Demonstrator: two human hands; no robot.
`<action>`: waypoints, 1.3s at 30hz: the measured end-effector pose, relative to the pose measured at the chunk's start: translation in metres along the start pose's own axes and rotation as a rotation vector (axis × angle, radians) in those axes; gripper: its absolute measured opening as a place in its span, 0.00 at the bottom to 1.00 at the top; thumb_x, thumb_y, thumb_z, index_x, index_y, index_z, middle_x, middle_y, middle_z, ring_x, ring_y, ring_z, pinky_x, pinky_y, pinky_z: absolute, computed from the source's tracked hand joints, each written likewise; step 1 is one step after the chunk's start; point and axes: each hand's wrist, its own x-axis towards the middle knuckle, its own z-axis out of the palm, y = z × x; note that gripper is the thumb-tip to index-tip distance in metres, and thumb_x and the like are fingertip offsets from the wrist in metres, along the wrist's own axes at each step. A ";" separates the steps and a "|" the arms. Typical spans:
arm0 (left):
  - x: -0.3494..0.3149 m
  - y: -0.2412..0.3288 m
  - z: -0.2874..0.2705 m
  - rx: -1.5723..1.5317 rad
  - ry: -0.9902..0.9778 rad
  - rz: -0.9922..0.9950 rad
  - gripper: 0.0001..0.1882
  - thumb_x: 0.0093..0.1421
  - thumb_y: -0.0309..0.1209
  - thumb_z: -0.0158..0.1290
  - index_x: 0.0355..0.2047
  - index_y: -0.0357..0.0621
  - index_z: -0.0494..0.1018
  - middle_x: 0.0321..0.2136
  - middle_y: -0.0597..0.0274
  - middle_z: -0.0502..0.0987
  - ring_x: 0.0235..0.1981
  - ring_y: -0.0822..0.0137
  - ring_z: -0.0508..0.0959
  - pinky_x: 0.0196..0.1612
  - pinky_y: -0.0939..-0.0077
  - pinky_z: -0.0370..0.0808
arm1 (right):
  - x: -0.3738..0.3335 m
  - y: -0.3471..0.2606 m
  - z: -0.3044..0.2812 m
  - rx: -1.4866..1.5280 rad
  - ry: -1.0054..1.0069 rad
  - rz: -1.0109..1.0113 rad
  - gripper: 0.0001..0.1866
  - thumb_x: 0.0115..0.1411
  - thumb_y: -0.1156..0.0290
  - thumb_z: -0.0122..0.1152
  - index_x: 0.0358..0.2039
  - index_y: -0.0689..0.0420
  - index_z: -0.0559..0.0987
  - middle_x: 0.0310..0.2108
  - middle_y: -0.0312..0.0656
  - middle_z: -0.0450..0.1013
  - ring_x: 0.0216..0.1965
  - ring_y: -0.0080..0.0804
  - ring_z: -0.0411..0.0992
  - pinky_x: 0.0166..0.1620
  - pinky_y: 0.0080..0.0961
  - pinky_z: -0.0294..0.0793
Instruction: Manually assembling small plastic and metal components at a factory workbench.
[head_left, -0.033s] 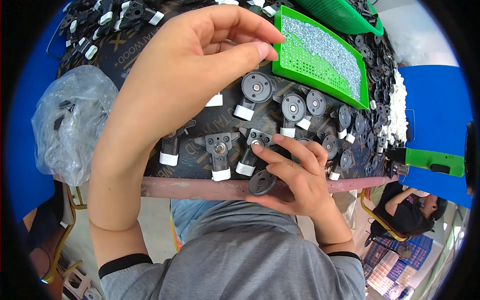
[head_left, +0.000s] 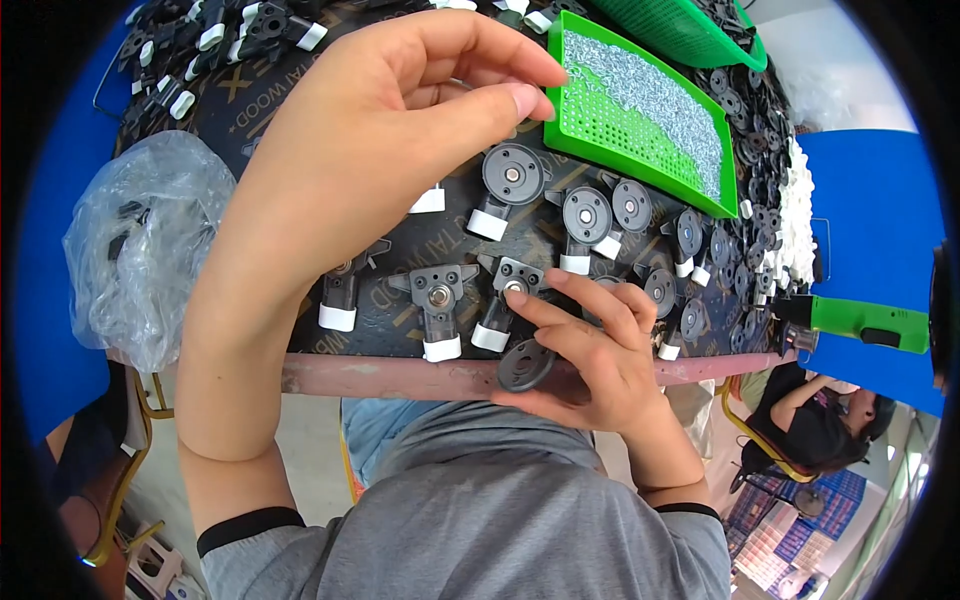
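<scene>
My left hand [head_left: 430, 100] hovers at the left wall of a green perforated tray [head_left: 552, 95] holding many small silvery metal pieces. Its thumb and fingers are pinched together; anything between them is too small or hidden to make out. My right hand [head_left: 600, 360], by the table's near edge, grips a round black plastic disc [head_left: 524, 366] between thumb and a finger. Another of its fingertips touches the metal centre of a black bracket [head_left: 518, 275] with a white end cap. Left of that lies a similar bracket [head_left: 438, 298], its metal centre showing.
Several brackets with discs on top [head_left: 513, 174] lie beyond my right hand. A clear plastic bag [head_left: 150, 240] rests at left. Black parts [head_left: 265, 30] are heaped far left, white caps [head_left: 795, 215] at right. A green-handled tool [head_left: 865, 323] juts in at right; another person [head_left: 815, 420] sits beyond.
</scene>
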 end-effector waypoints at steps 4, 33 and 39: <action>-0.001 0.002 -0.001 0.042 -0.001 -0.018 0.12 0.64 0.30 0.52 0.46 0.40 0.76 0.38 0.64 0.79 0.41 0.77 0.77 0.44 0.84 0.71 | 0.003 0.000 -0.006 -0.002 -0.027 0.010 0.34 0.43 0.49 0.76 0.41 0.54 0.69 0.48 0.39 0.78 0.55 0.40 0.68 0.52 0.35 0.57; -0.001 0.003 0.001 0.000 0.008 -0.058 0.13 0.63 0.30 0.52 0.47 0.39 0.74 0.38 0.64 0.79 0.38 0.78 0.74 0.43 0.83 0.69 | 0.029 -0.006 -0.020 0.057 0.081 0.327 0.32 0.36 0.55 0.77 0.43 0.54 0.78 0.42 0.37 0.75 0.52 0.42 0.66 0.53 0.38 0.61; 0.002 0.009 0.002 0.039 0.020 -0.087 0.12 0.64 0.30 0.52 0.46 0.39 0.74 0.38 0.66 0.78 0.36 0.80 0.72 0.43 0.85 0.68 | -0.048 0.037 -0.131 -0.720 1.502 0.300 0.09 0.60 0.70 0.55 0.35 0.63 0.75 0.32 0.41 0.70 0.34 0.34 0.70 0.41 0.32 0.72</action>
